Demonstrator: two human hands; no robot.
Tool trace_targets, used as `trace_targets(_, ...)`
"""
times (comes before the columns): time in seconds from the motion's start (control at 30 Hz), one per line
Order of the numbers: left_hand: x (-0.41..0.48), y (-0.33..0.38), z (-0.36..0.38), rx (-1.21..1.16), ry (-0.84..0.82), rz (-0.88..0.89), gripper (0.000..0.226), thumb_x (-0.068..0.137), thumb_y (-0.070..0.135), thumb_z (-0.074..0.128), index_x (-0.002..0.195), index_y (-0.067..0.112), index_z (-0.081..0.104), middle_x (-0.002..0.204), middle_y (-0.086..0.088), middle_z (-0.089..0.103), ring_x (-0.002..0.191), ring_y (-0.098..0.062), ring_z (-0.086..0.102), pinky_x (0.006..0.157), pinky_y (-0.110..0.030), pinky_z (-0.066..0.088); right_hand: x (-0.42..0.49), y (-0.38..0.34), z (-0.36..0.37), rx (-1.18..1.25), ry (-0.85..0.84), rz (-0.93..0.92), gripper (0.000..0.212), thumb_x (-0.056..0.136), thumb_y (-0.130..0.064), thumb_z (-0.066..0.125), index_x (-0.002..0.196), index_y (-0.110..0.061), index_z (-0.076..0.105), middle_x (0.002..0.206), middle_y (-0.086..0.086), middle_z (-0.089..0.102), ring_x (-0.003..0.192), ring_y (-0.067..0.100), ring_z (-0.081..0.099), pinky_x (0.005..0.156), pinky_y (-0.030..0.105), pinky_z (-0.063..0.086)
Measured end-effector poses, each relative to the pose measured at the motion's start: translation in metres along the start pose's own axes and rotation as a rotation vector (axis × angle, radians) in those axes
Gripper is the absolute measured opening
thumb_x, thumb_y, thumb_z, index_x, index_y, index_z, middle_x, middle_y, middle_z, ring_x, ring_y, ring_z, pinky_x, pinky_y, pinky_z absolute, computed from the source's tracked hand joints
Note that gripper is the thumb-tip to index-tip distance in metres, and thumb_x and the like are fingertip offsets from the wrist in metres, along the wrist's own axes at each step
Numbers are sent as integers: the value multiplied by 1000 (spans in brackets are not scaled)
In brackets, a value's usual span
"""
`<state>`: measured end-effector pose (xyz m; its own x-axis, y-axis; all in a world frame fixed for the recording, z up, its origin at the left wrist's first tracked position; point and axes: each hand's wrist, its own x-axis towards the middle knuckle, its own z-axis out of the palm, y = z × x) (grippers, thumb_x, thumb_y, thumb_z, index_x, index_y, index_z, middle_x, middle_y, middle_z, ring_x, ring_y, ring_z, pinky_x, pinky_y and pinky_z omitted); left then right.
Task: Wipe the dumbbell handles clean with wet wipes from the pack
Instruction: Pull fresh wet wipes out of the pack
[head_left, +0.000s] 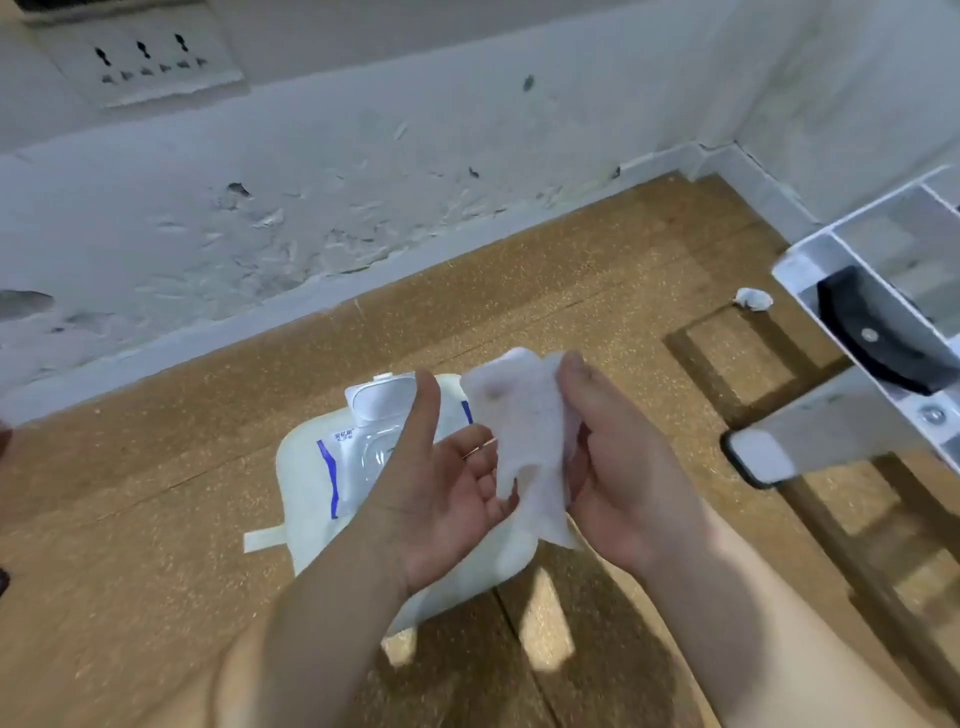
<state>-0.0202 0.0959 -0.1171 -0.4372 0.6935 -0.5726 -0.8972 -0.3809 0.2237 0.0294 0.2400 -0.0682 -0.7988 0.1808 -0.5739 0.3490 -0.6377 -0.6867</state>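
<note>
A white wet wipe (524, 447) hangs between my two hands above the floor. My right hand (618, 462) pinches its right edge with thumb and fingers. My left hand (441, 488) is palm up, thumb raised, its fingertips touching the wipe's left edge. Below them the wet wipe pack (358, 441) lies on the floor, white with blue print, its flip lid open. No dumbbell is in view.
A crumpled white wipe (753, 299) lies on the cork-patterned floor (156, 545) near the right. A white metal rack (852, 270) with a black part juts in from the right. A peeling white wall (260, 208) with sockets runs along the back.
</note>
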Motion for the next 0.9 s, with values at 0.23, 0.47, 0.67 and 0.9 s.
trace_targets(0.23, -85, -43, 151, -23, -59, -156, 100, 82, 76, 60, 150, 4, 45, 155, -18, 44, 143, -34, 43, 125, -48, 22, -131, -80, -5, 141, 219, 80, 53, 107, -45, 46, 140, -5, 59, 126, 20, 72, 118, 31, 70, 102, 45, 54)
trace_targets(0.47, -158, -86, 293, 161, 56, -221, 62, 90, 49, 71, 133, 4, 65, 135, -21, 63, 121, -33, 64, 98, -47, 52, -269, -198, -4, 9, 324, 33, 42, 104, -36, 58, 125, -1, 69, 118, 23, 74, 113, 37, 71, 106, 52, 53)
trace_targets(0.67, -170, -122, 385, 267, -29, -306, 36, 100, 27, 55, 117, 0, 72, 115, -23, 70, 98, -33, 72, 74, -41, 61, -354, -260, -44, -130, 545, -67, 32, 100, -28, 67, 81, -3, 66, 68, 11, 58, 54, 17, 51, 43, 18, 38)
trace_targets(0.9, -172, -213, 451, 762, 100, -189, 29, 104, 18, 53, 122, 0, 68, 99, -23, 74, 101, -39, 69, 98, -58, 49, -441, -270, -127, -18, 788, -45, 44, 100, -41, 65, 91, 0, 77, 82, 15, 74, 68, 31, 68, 63, 41, 50)
